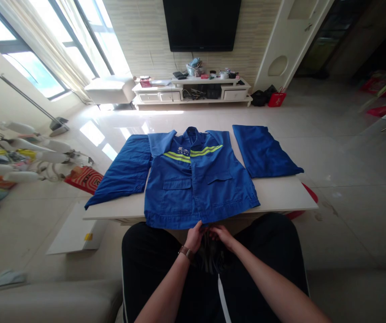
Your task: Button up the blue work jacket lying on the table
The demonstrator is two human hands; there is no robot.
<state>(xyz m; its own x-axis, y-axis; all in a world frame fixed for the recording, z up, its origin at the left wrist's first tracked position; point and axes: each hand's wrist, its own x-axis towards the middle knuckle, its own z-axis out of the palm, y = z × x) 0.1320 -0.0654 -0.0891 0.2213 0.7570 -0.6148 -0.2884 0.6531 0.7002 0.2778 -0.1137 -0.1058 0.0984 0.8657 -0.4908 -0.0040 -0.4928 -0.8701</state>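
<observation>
A blue work jacket [176, 193] with yellow-green reflective stripes lies front side up and spread out, its collar away from me. Its shoulders and sleeve tops are bent inward, and the front hem hangs slightly over the near table edge. My left hand [194, 237], with a brown-strapped watch at the wrist, pinches this hem near the middle. Just to the right, my right hand [223, 236] is closed with curled fingers, close under the hem. What it holds, if anything, is hidden. Folded blue garments lie on either side, one on the left [125, 166] and another on the right [263, 152].
The jacket rests on a white table [283, 193] before my knees. A red bag [85, 178] and a white box-like piece [75, 233] are at left. Beyond stand a low TV cabinet [199, 102], a white ottoman [110, 89] and a red bag [276, 99] on the floor.
</observation>
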